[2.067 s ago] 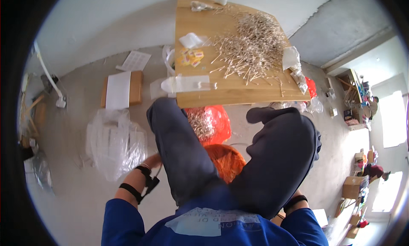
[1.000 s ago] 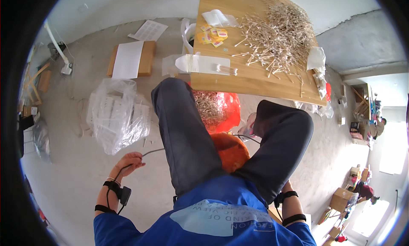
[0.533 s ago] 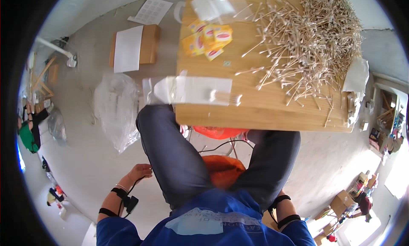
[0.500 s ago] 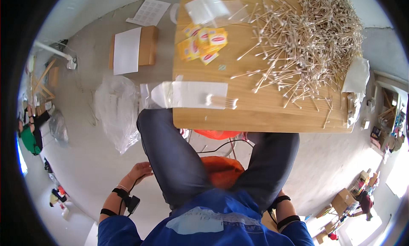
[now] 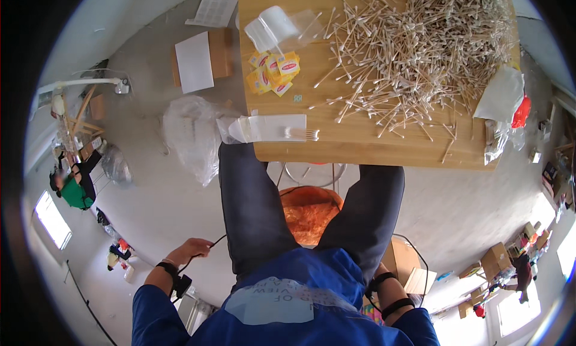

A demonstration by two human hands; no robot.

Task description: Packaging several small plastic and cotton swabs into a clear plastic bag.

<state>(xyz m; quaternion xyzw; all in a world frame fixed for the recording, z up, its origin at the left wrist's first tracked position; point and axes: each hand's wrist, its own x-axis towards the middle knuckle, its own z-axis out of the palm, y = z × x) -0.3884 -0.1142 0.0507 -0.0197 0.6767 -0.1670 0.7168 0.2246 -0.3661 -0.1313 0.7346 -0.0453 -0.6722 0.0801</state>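
Observation:
My left hand [image 5: 191,250] is low beside my left thigh, its fingers drawn together; a black cable [image 5: 217,241] runs past the fingertips, and whatever they grip is hidden. My right hand [image 5: 380,270] is beside my right hip, its fingers hidden behind my leg and shirt. Both hands are away from the wooden table [image 5: 372,151]. On it, a large heap of loose cotton swabs [image 5: 456,40] covers the far right. At the near left edge, a small bundle of swabs [image 5: 303,134] lies on a white strip-like sleeve [image 5: 273,128]. Yellow printed cards [image 5: 273,73] lie behind it.
Clear plastic boxes [image 5: 273,28] sit at the table's far left. A clear bag [image 5: 192,136] and a cardboard box [image 5: 222,52] are left of the table. An orange bag [image 5: 312,214] lies between my legs. A person in green [image 5: 78,190] is far left.
My view has shifted, showing more of the orange bag and of the boxes behind my right side. Both hands stay low at my sides. Nothing on the table has visibly moved.

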